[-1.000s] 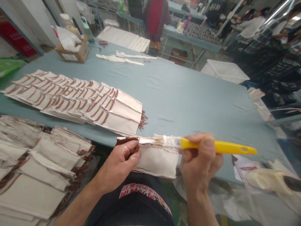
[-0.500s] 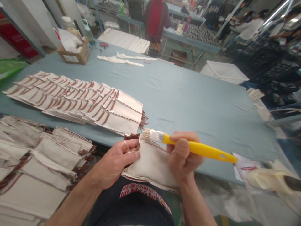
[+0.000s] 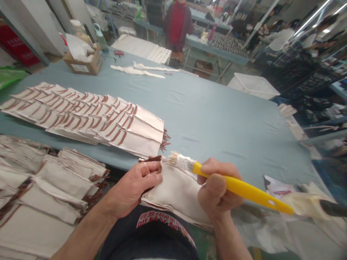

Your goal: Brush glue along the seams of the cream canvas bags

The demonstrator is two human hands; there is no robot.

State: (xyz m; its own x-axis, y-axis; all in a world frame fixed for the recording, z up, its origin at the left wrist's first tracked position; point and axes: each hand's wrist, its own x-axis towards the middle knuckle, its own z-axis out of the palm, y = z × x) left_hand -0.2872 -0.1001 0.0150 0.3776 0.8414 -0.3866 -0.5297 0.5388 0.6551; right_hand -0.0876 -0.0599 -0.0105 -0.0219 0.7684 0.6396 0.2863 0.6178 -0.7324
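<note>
The left hand (image 3: 142, 184) pinches a panel (image 3: 179, 189), its edge seemingly part-coated, the right hand (image 3: 217, 191) grips the brush (image 3: 246, 189), and overlapped pieces (image 3: 108, 119) line the bench (image 3: 217, 112).

The brush handle (image 3: 257, 194) is formed of smooth, glossy yellow plastic, and its coarse bristles (image 3: 172, 159) are clotted with lumpy white paste (image 3: 185, 163). A matt, cloth-like surface is shown by the held piece (image 3: 177, 187) and the stacked pieces (image 3: 145, 133). The tabletop (image 3: 217, 115) is covered in smooth, faintly creased sheeting; the box (image 3: 93, 64) is made of matt cardboard.
</note>
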